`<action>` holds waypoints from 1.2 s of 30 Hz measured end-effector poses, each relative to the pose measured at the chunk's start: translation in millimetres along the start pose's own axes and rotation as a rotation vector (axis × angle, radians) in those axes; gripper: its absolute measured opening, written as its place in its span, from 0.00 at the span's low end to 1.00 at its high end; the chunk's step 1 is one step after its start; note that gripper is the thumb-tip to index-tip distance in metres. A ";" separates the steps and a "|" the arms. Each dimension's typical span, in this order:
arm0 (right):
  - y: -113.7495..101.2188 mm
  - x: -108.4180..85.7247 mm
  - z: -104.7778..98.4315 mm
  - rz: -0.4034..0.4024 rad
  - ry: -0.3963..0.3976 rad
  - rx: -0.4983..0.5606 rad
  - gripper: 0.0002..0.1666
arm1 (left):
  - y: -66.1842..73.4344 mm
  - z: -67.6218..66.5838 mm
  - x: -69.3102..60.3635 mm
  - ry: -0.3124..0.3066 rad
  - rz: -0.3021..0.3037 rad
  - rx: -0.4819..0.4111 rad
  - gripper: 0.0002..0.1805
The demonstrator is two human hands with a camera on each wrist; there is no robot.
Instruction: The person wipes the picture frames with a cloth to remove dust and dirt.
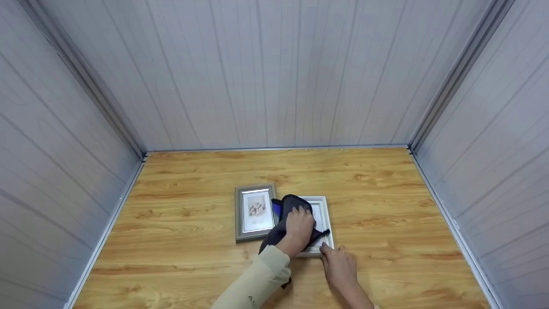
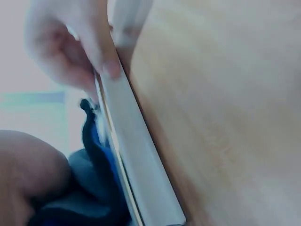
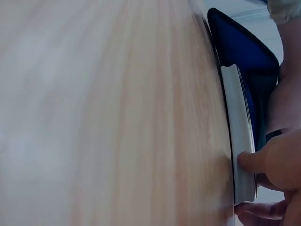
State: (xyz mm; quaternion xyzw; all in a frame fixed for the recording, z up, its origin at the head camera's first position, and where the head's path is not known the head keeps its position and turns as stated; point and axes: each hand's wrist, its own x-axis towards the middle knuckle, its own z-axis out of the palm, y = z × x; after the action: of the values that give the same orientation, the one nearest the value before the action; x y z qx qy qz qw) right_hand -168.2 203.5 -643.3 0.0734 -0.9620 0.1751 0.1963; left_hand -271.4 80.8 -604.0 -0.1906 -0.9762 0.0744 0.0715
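A white picture frame lies flat on the wooden table. Over its left part spreads a dark grey cloth with black edging, a small loop and a blue underside. My left hand grips this cloth from above, holding it against the frame; its fingertips are partly hidden. At the frame's lower right corner, my right hand pinches the edge. The right wrist view shows that thumb on the white side of the frame, with other fingers around the corner.
A grey picture frame with a small flower picture lies face up just left of the cloth, which overlaps its right side. Pale panel walls enclose the wooden table at the back and both sides.
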 end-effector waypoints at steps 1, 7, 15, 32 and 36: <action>0.2 -0.1 0.3 -0.002 0.003 0.008 0.07 | -0.8 1.3 4.6 -0.033 -0.005 -0.016 0.19; 2.5 -0.7 1.3 -0.014 0.037 0.015 0.07 | -6.9 -9.3 11.8 -0.171 0.029 -0.154 0.20; 4.4 -3.1 2.9 -0.040 0.111 -0.015 0.13 | -7.1 -28.2 -18.8 -0.278 0.221 -0.241 0.09; 3.3 -2.3 4.0 -0.042 0.039 -0.022 0.10 | -2.3 -15.2 34.5 -0.331 0.178 -0.121 0.24; 2.5 -0.5 3.9 -0.022 0.021 -0.020 0.10 | -6.1 -14.8 37.0 -0.310 0.200 -0.148 0.23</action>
State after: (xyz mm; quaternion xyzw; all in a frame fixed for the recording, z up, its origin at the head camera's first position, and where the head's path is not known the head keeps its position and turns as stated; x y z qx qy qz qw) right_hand -169.6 204.4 -647.7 0.0804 -0.9606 0.1642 0.2092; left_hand -305.1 91.1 -584.3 -0.2774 -0.9546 0.0377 -0.1015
